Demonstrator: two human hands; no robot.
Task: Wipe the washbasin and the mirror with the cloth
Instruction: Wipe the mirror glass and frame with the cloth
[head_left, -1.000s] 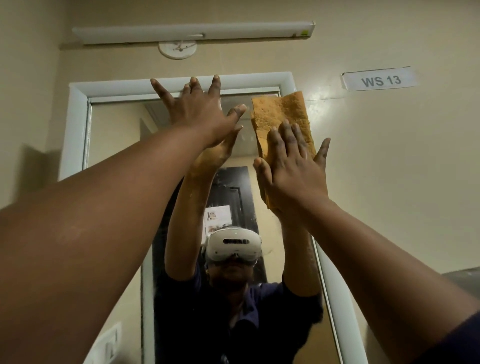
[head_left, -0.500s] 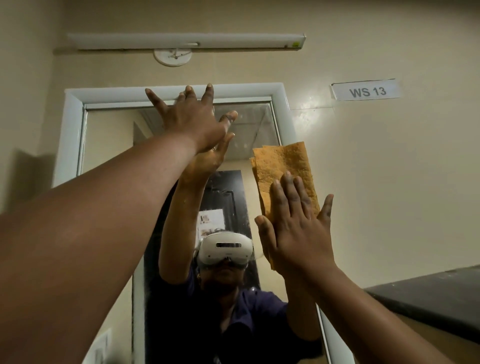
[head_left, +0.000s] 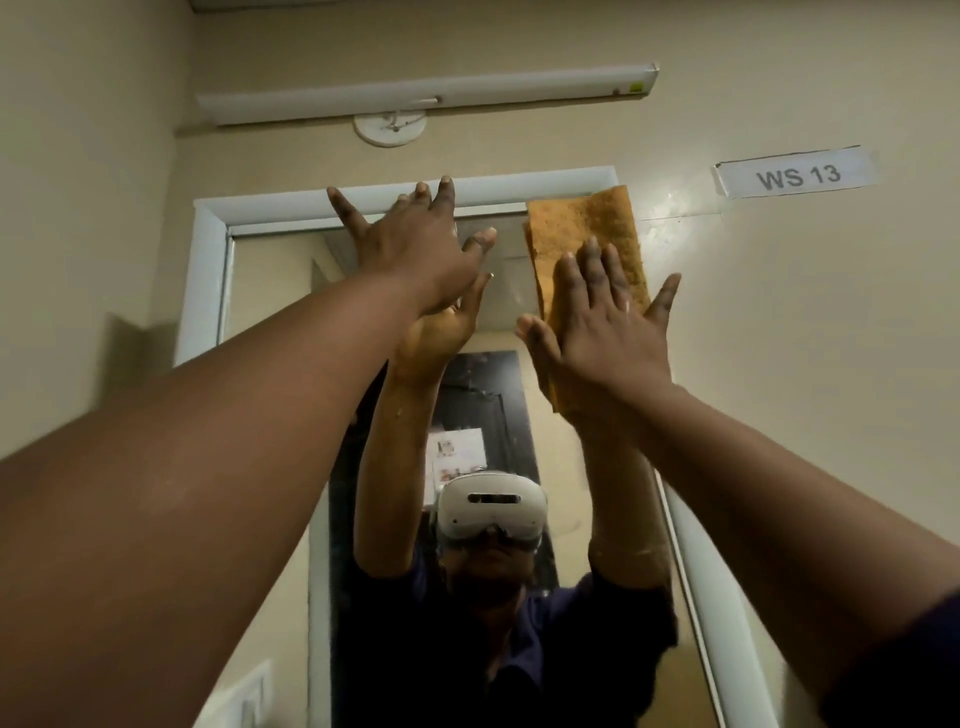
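I am reaching both arms up at the mirror (head_left: 270, 291), which is hanging on a beige wall (head_left: 779, 364) in a pale frame (head_left: 208, 270). My right hand (head_left: 608, 338) is pressing the cloth (head_left: 582, 234) flat with an open palm, fingers spread wide and pointing up, thumb out to the left and little finger splayed to the right. The cloth (orange-brown, folded, rough-looking) is lying at the mirror's top right corner, its upper edge overlapping the frame there and its lower part hidden under my palm. I am not gripping it, only pinning it against the surface.

My left hand (head_left: 415, 249) is resting open near the top of the mirror, fingers wide, fingertips reaching onto the top frame; it is holding nothing. Its reflection is meeting it palm to palm on the glass.

In the glass I am seeing my own raised arms, a dark shirt and a white headset (head_left: 491, 506). Above the mirror a long white light (head_left: 426, 96) is running across the wall, and to the right a label (head_left: 795, 174) is reading "WS 13". The washbasin is not showing in this view.
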